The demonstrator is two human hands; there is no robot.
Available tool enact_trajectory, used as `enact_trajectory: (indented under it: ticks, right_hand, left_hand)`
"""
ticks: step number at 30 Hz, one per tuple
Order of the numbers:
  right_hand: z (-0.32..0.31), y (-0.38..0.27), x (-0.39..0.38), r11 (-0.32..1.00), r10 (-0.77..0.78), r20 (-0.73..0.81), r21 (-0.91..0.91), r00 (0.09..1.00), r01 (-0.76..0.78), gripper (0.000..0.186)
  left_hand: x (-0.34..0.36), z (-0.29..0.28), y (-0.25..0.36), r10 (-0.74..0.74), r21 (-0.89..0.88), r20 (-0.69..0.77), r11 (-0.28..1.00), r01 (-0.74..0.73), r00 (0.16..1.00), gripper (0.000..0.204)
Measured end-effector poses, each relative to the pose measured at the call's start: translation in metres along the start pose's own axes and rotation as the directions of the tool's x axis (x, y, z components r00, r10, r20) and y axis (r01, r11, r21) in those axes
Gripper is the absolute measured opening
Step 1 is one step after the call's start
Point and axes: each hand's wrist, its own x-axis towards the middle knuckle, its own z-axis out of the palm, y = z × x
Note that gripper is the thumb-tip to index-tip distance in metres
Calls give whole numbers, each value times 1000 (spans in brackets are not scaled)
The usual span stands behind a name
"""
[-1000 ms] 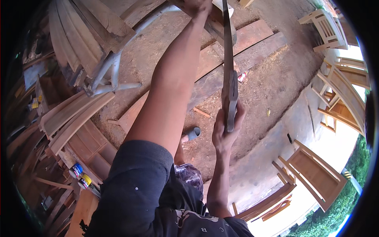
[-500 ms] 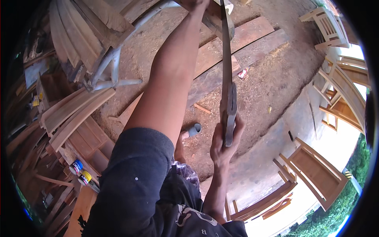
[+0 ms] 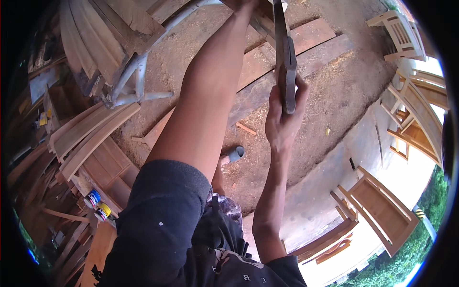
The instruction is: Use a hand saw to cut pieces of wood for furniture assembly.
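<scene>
My right hand (image 3: 285, 107) is closed around the dark handle of a handsaw (image 3: 281, 33). The saw's narrow blade, seen nearly edge-on, runs away from me past the top of the picture. My left arm stretches far forward, and my left hand (image 3: 245, 5) is cut off by the upper edge, its fingers hidden. This hand is at a brown piece of wood (image 3: 262, 24), just left of the blade. Whether the blade touches the wood cannot be seen.
Long planks (image 3: 311, 57) lie on the dirt floor ahead, amid sawdust. Curved boards (image 3: 98, 134) and paint cans (image 3: 102, 210) are at the left. A pale frame (image 3: 138, 79) stands ahead left. Wooden chairs (image 3: 416, 115) and a panelled piece (image 3: 380, 205) stand right. A slippered foot (image 3: 234, 154) shows below.
My right hand has pushed the saw forward, away from my body, so more of the blade is past the upper edge. My left arm stays nearly in place.
</scene>
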Motion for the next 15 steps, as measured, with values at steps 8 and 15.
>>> enact_trajectory:
  ticks: [8, 15]
  right_hand:
    - [-64, 15, -223, 974, 225, -83, 13, 971, -225, 55]
    - [13, 10, 35, 987, -163, -75, -24, 984, 161, 43]
  left_hand:
    - [-19, -11, 5, 15, 85, -30, 996, -13, 999, 51]
    - [-13, -11, 16, -24, 127, 37, 992, 19, 999, 52]
